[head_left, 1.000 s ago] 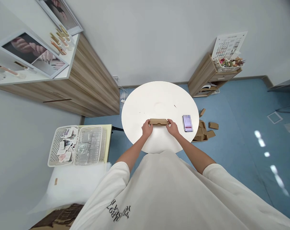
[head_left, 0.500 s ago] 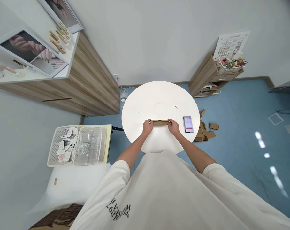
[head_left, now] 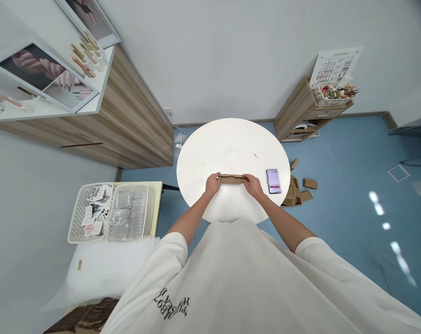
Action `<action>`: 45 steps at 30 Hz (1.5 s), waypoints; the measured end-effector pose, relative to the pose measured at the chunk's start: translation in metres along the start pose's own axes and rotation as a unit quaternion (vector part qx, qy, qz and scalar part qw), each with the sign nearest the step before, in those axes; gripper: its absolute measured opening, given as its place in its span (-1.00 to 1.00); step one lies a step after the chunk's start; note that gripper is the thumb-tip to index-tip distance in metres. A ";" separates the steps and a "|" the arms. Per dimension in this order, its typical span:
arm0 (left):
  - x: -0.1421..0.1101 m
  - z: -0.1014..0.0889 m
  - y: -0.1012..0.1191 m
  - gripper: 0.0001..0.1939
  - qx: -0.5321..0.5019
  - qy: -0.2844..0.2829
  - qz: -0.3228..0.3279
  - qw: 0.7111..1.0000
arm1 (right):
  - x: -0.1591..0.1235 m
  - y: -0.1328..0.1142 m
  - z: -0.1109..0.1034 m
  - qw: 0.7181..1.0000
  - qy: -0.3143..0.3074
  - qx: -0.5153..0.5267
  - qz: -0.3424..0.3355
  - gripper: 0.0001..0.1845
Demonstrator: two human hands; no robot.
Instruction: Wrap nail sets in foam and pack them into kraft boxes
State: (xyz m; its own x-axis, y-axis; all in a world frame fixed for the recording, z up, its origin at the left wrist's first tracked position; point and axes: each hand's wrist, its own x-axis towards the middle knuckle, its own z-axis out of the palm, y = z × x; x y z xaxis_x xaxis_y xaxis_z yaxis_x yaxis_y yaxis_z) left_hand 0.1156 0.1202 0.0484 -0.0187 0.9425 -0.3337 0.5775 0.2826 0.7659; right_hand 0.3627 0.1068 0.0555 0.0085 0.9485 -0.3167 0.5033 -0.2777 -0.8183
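Note:
A small brown cardboard box (head_left: 232,179) is held over the white round table (head_left: 210,139), close to its near side. My left hand (head_left: 213,184) grips the box's left end, fingers closed with the thumb on the near side. At the opposite end, my right hand (head_left: 252,185) is closed on the box too. The long side of the box faces me, and a slight notch shows along its upper edge. Both hands partly cover the box's ends. A phone (head_left: 273,181) with a lit screen lies on the table, right of my right hand.
Several cardboard boxes (head_left: 294,192) lie on the blue floor right of the table. To the left, white baskets (head_left: 127,212) with cards and clear packs stand on a side table. A wooden cabinet (head_left: 137,106) rises at the back left, a smaller one (head_left: 297,109) at the back right.
The near face of the cardboard box has tilted slightly and shows more of its surface. Both hands keep their hold at its ends and have barely shifted.

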 end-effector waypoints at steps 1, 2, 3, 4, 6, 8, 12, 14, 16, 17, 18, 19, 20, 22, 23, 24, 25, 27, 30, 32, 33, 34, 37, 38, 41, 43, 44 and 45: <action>-0.001 0.000 -0.002 -0.58 0.000 -0.003 0.010 1.000 | -0.001 0.001 0.001 1.000 -0.003 -0.015 -0.013 -0.58; -0.001 0.000 -0.003 -0.57 0.003 -0.007 0.024 1.000 | -0.003 0.002 0.002 0.999 -0.007 -0.034 -0.029 -0.56; -0.003 0.000 -0.005 -0.55 0.010 -0.010 0.041 0.999 | -0.005 0.003 0.003 0.997 -0.011 -0.055 -0.046 -0.54; -0.005 0.001 -0.008 -0.53 0.024 -0.014 0.059 0.998 | -0.007 0.004 0.005 0.995 -0.015 -0.078 -0.062 -0.50; -0.010 0.002 -0.012 -0.44 0.071 -0.021 0.096 0.993 | -0.013 0.008 0.010 0.988 -0.025 -0.128 -0.085 -0.41; -0.017 0.006 -0.018 -0.31 0.125 -0.031 0.119 0.985 | -0.019 0.013 0.015 0.977 -0.044 -0.182 -0.103 -0.30; -0.030 0.013 -0.031 -0.05 0.233 -0.073 0.136 0.960 | -0.028 0.024 0.023 0.942 -0.074 -0.297 -0.135 -0.16; -0.032 0.017 -0.035 0.00 0.284 -0.078 0.130 0.947 | -0.028 0.029 0.025 0.922 -0.073 -0.351 -0.145 -0.13; -0.032 0.020 -0.038 0.03 0.312 -0.072 0.121 0.940 | -0.027 0.033 0.027 0.908 -0.069 -0.385 -0.149 -0.10; -0.031 0.021 -0.039 0.03 0.314 -0.067 0.122 0.939 | -0.026 0.035 0.028 0.904 -0.067 -0.395 -0.149 -0.09; -0.030 0.021 -0.039 0.03 0.310 -0.062 0.126 0.940 | -0.026 0.036 0.028 0.903 -0.065 -0.399 -0.148 -0.07; -0.030 0.020 -0.039 0.02 0.301 -0.058 0.132 0.943 | -0.025 0.036 0.029 0.903 -0.064 -0.398 -0.147 -0.06; -0.030 0.020 -0.038 0.02 0.289 -0.055 0.138 0.946 | -0.025 0.036 0.029 0.906 -0.063 -0.393 -0.146 -0.05; -0.030 0.017 -0.036 -0.02 0.257 -0.054 0.147 0.953 | -0.025 0.035 0.030 0.916 -0.060 -0.370 -0.143 -0.06; -0.030 0.016 -0.034 -0.04 0.239 -0.055 0.146 0.958 | -0.025 0.033 0.030 0.924 -0.055 -0.353 -0.138 -0.09; -0.030 0.014 -0.031 -0.08 0.221 -0.052 0.143 0.963 | -0.024 0.031 0.031 0.933 -0.046 -0.331 -0.131 -0.12; -0.029 0.013 -0.029 -0.11 0.201 -0.046 0.136 0.969 | -0.024 0.029 0.032 0.944 -0.033 -0.305 -0.120 -0.16; -0.026 0.012 -0.024 -0.17 0.162 -0.028 0.113 0.980 | -0.021 0.025 0.033 0.965 -0.001 -0.247 -0.089 -0.22; -0.021 0.013 -0.020 -0.18 0.103 -0.015 0.067 0.992 | -0.016 0.018 0.035 0.986 0.033 -0.162 -0.032 -0.26; -0.018 0.014 -0.020 -0.20 0.064 -0.026 0.043 0.997 | -0.012 0.015 0.036 0.992 0.034 -0.122 -0.007 -0.28; -0.017 0.014 -0.020 -0.23 0.044 -0.032 0.038 0.998 | -0.012 0.014 0.036 0.994 0.033 -0.107 -0.003 -0.30; -0.018 0.014 -0.021 -0.27 0.023 -0.034 0.038 0.998 | -0.012 0.013 0.036 0.995 0.036 -0.095 -0.003 -0.33; -0.024 0.014 -0.028 -0.44 -0.031 -0.024 0.050 0.998 | -0.018 0.011 0.038 0.996 0.051 -0.068 -0.008 -0.42; -0.028 0.014 -0.032 -0.49 -0.044 -0.021 0.051 0.998 | -0.022 0.012 0.039 0.997 0.051 -0.061 -0.004 -0.46; -0.043 0.015 -0.046 -0.53 -0.064 -0.026 0.039 0.997 | -0.038 0.018 0.045 0.998 0.030 -0.048 0.018 -0.54; -0.053 0.016 -0.058 -0.48 -0.074 -0.044 0.030 0.996 | -0.049 0.027 0.052 0.998 0.015 -0.048 0.038 -0.52; -0.058 0.017 -0.064 -0.44 -0.078 -0.055 0.024 0.995 | -0.054 0.031 0.055 0.997 0.008 -0.051 0.052 -0.49; -0.062 0.017 -0.069 -0.40 -0.080 -0.066 0.018 0.994 | -0.059 0.036 0.059 0.996 -0.002 -0.054 0.064 -0.46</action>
State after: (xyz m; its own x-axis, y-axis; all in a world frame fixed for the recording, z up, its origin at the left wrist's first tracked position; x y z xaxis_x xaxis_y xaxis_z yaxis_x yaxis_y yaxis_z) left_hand 0.0909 0.0389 0.0068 0.1135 0.9234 -0.3666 0.4377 0.2848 0.8528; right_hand 0.3296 0.0319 0.0161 0.0752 0.9052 -0.4182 0.5890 -0.3787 -0.7139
